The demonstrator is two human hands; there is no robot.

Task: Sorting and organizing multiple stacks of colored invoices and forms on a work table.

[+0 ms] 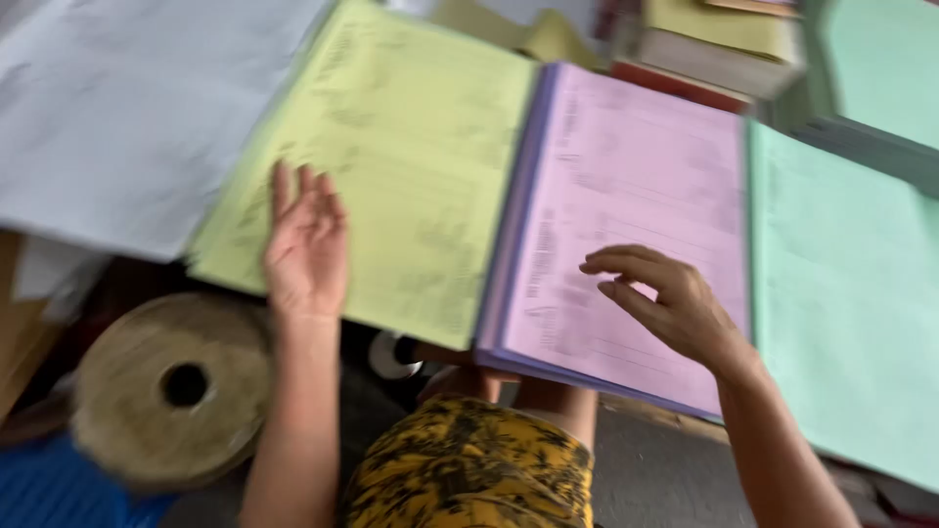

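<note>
Three stacks of printed paper sheets lie side by side in the head view: a yellow-green stack [411,147], a pink stack [626,196] and a pale green stack [841,293]. My left hand [306,244] lies flat and open on the near left corner of the yellow-green stack. Over the near part of the pink stack hovers my right hand [665,298], fingers curled and spread, with nothing in it. The picture is blurred by motion.
A large white sheet [127,108] lies at the far left. A big roll of tan tape or twine [176,386] stands below the table's edge. More paper stacks [724,39] sit at the back right. My yellow and black patterned clothing [469,469] is at the bottom.
</note>
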